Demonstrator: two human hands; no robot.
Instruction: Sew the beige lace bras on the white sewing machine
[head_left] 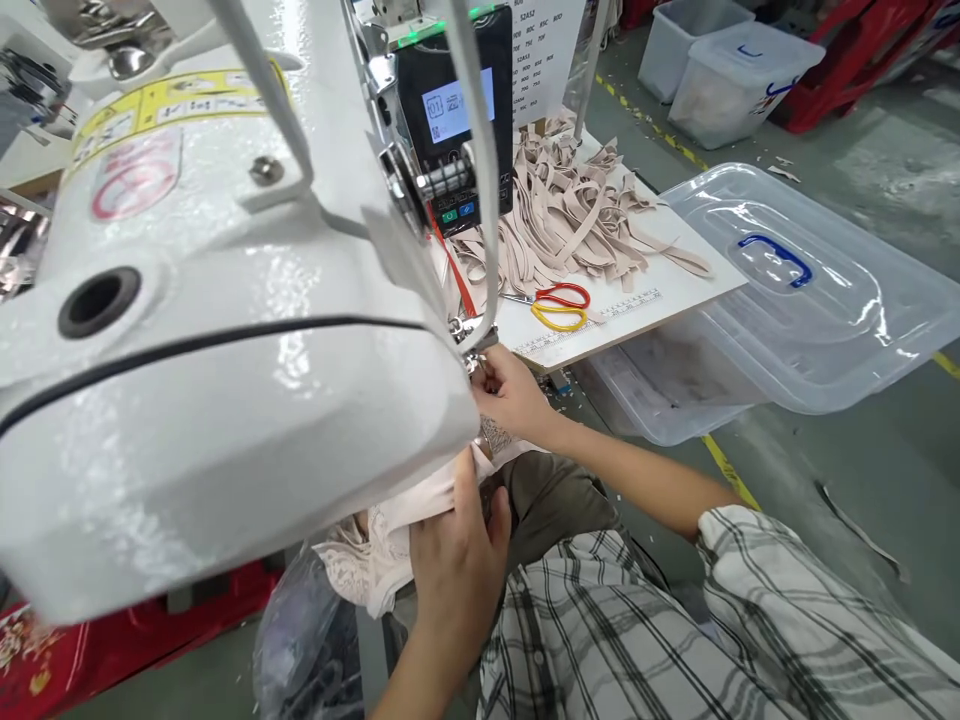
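Note:
A white sewing machine point(247, 450) fills the left side, its head reaching over the work. My left hand point(461, 560) holds a pale pink lace garment point(397, 535) just below the machine head, index finger stretched along the cloth and thumb apart from it. Lace edging hangs down to the left of that hand. My right hand point(517, 400) is close by the presser foot area, fingers bent and pinched together; what lies between its fingertips is hidden. Some of the cloth runs below my right wrist. The machine head covers part of the garment.
A white side table point(637, 290) carries a heap of beige fabric strips point(570, 205) and scissors point(559, 305) with red and yellow handles. A control screen point(457, 110) stands behind the needle area. Clear plastic bins with a lid point(825, 290) are at the right.

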